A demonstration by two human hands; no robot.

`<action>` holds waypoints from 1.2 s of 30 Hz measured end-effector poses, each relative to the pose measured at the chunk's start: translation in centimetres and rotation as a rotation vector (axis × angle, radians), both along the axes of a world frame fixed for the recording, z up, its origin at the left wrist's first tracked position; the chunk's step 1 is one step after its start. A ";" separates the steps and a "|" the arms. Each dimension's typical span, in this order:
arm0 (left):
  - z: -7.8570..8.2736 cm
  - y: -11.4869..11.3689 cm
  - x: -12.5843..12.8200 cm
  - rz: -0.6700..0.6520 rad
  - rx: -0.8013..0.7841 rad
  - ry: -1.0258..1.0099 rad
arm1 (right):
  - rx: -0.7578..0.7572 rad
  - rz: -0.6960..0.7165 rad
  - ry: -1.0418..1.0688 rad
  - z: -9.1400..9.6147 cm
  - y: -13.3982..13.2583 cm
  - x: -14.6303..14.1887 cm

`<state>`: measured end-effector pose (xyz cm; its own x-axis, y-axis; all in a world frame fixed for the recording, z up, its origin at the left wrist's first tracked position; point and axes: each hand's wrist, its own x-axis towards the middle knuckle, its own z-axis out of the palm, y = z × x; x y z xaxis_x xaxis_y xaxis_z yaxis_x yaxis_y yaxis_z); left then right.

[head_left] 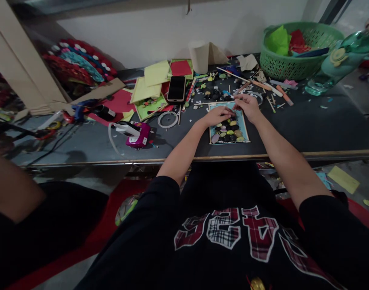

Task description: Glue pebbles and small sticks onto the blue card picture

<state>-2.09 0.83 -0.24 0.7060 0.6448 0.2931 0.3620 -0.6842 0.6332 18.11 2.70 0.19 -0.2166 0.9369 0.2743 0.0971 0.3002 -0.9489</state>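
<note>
On the dark table in front of me lies a small light-blue panel [211,131] with a thin pale border. Rows of painted pebbles [228,133] in black, yellow-green, tan and lilac cover its lower part. My left hand [218,116] rests over the panel's left side, fingers stretched across the upper pebbles. At the upper right corner, my right hand [247,107] has its fingers bent together close to the left fingertips. Whatever lies between the right fingers, if anything, is too small to make out. A pile of black pebbles [214,94] sits just beyond the panel.
Left of the panel are a tape roll [167,119], a phone [176,88] and a magenta power adapter [138,135]. Markers [284,95], sticks and scraps litter the back. A green basket [288,66] and a teal bottle [329,74] stand right. Another person's arm [13,187] is at far left.
</note>
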 end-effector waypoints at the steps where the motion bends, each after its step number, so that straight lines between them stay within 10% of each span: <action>1: -0.1 0.0 0.0 0.011 0.020 0.017 | 0.006 -0.001 -0.015 -0.1 0.1 0.1; 10: 0.7 -0.5 0.5 -0.015 -0.018 -0.002 | 0.056 -0.034 0.021 0.7 -0.5 0.0; 24: 1.4 -1.1 0.9 0.333 -0.717 -0.814 | 0.308 -0.082 -0.054 1.8 -2.0 -0.6; 36: 0.5 -1.0 1.2 0.300 -0.631 -0.752 | 0.433 -0.102 -0.315 2.9 -3.1 -0.6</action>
<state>-0.85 -0.18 0.27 0.2641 0.9543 0.1396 -0.1754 -0.0948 0.9799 17.53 -0.40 3.12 -0.2645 0.7736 0.5759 0.4061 0.6310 -0.6610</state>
